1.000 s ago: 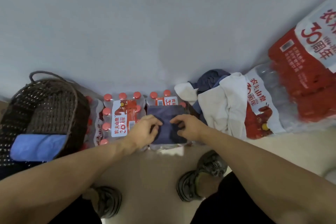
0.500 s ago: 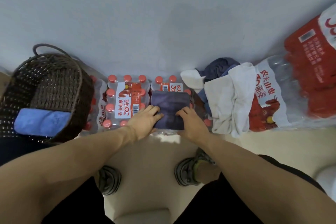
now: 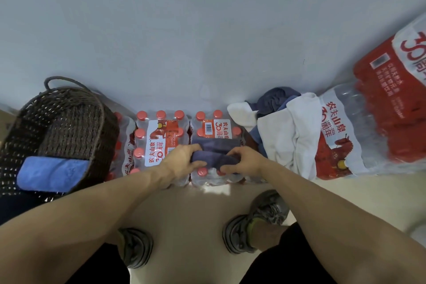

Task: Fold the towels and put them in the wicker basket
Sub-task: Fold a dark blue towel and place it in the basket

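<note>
Head view, left to right: my basket [image 3: 69, 122] stands at the far left against the wall [image 3: 207, 30], dark wicker with a loop handle at its back rim. Inside it lies a folded blue towel [image 3: 51, 174]. Just right of the basket sit shrink-wrapped packs of bottles [image 3: 159, 138] with red caps, side by side on the floor [image 3: 196, 210].

On top of the second pack lies the grey towel [image 3: 215, 153], partly folded. My left hand [image 3: 182, 160] has its grip curled round the towel's left end, thumb below and fingers over the top. My right hand [image 3: 244, 160] has its grip pinched on the towel's right end, fingers bent over the near fold. Both grips are narrow and holding cloth; the near edge of the towel is lifted and rolled between them.

Right of my hands a pile of unfolded towels [image 3: 288, 131], white over grey and blue, lies heaped against the wall and touches a bigger bottle pack [image 3: 341, 136]. A red-wrapped pack [image 3: 391, 99] leans at the far right.

My shoes [image 3: 255, 221] are on the floor below.
</note>
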Demonstrator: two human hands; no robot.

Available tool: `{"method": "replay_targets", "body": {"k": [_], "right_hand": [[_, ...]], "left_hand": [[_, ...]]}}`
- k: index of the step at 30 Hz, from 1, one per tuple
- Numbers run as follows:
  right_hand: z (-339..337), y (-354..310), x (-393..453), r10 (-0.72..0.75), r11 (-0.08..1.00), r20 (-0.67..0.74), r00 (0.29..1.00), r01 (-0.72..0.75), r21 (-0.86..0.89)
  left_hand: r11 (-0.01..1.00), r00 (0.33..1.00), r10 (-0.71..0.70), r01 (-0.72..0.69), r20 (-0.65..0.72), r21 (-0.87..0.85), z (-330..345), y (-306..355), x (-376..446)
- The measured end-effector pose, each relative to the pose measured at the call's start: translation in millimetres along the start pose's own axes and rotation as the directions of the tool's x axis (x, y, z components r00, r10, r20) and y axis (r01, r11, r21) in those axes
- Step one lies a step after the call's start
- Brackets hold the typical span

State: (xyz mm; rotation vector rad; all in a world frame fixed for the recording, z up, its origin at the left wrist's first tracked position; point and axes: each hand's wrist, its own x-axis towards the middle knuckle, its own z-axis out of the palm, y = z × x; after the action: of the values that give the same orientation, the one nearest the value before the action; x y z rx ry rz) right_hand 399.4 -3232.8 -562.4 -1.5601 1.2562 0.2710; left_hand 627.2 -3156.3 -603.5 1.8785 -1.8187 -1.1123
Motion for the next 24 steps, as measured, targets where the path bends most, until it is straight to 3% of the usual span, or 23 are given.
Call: {"method": "replay_targets", "body": {"k": [2, 6, 9, 17, 24], "right_hand": [[0.4, 1.3, -1.3, -0.006, 1.0, 0.014, 1.0, 0.006, -0.015], [1.9, 5.1, 4.5, 0.052, 0.998, -0.13, 0.99, -0.049, 0.024], [5.8, 5.2, 8.6, 0.078, 0.996, -0.154, 0.985, -0.07, 0.057], [22.9, 3.8, 24.7, 0.18, 0.982, -0.271, 0.946, -0.19, -0.011], [25.7, 4.4, 28.7, 0.201, 0.951, -0.348, 0.916, -0.268, -0.155]], "left_hand": [[0.999, 1.0, -0.013, 0.014, 0.007, -0.044, -2.5, -1.2, 1.6], [0.987, 0.99, -0.138, 0.141, 0.039, -0.08, 2.1, -4.1, 2.1], [0.98, 0.983, -0.185, 0.184, -0.009, -0.074, 2.1, -4.4, 3.8], [0.964, 0.967, -0.248, 0.253, -0.067, 0.087, 6.7, 0.0, 11.8], [0.943, 0.941, -0.329, 0.332, -0.078, 0.03, 5.7, 3.2, 14.6]]}}
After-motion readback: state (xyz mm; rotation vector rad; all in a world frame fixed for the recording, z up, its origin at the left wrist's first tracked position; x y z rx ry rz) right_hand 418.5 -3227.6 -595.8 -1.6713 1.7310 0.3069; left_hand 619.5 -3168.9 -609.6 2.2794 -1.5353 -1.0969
